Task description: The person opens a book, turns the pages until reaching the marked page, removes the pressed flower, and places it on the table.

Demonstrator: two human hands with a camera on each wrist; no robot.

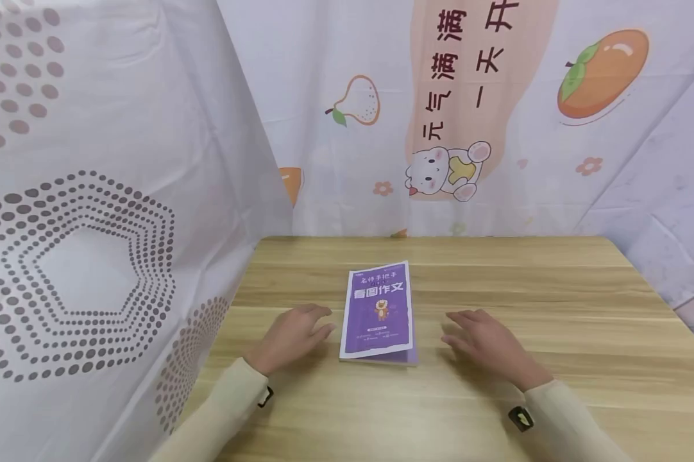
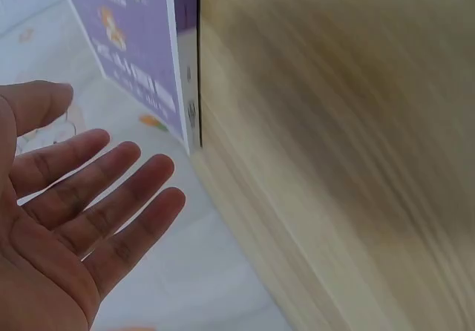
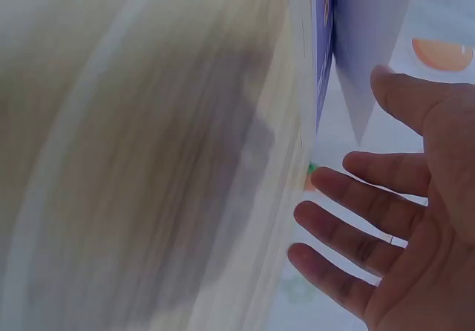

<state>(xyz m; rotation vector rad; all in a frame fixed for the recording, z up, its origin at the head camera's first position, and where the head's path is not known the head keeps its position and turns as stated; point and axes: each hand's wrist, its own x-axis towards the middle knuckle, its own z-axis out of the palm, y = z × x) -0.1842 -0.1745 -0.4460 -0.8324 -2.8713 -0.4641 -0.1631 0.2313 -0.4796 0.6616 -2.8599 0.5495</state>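
A purple book (image 1: 380, 311) with a white border, Chinese lettering and a small lion figure lies on the wooden table. Its front cover is lifted a little along the right side, and a gap shows there in the right wrist view. To the left of the book, apart from it, is my left hand (image 1: 294, 337), its fingers loosely extended and holding nothing. My right hand (image 1: 488, 343) is off the book's right side, likewise with nothing in it. Spread, relaxed fingers (image 2: 137, 227) show in the left wrist view, and similar fingers (image 3: 349, 231) in the right.
The wood-grained table (image 1: 555, 308) extends farther to the right of the book than to the left. Behind it hangs a white printed curtain (image 1: 335, 167) with fruit and a cartoon animal. A patterned cloth (image 1: 93, 269) hangs along the left side.
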